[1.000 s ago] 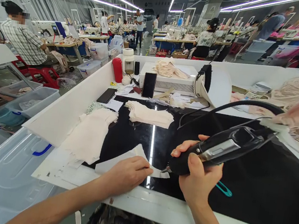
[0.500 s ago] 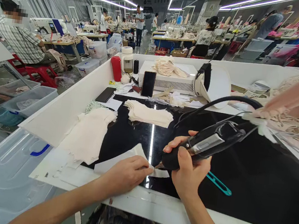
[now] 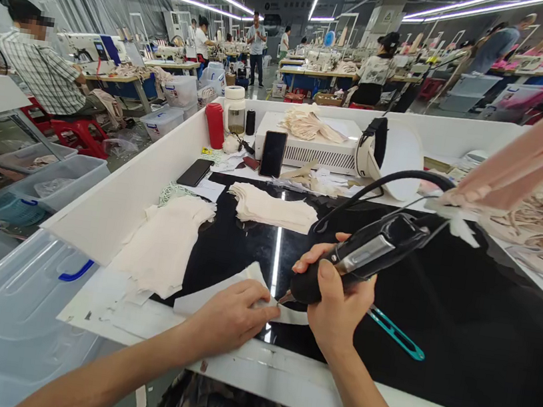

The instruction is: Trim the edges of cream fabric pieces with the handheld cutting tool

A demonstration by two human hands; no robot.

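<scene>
The left hand (image 3: 230,315) pressed flat on the white fabric strip (image 3: 226,288); just right of it, the right hand (image 3: 338,307) gripped the black corded tool (image 3: 360,256), tip touching the strip's near end; most of the strip looked unworked.

A red bottle (image 3: 214,125), phone (image 3: 272,153) and, seemingly, teal snips (image 3: 397,334).

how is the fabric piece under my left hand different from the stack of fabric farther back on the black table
The fabric piece is a single thin layer, pinned flat by the left hand at the near edge. The stack is many layers thick, neatly piled, lying untouched farther back. The piece looks whiter; the stack is cream. Both lie flat on the black table.
</scene>
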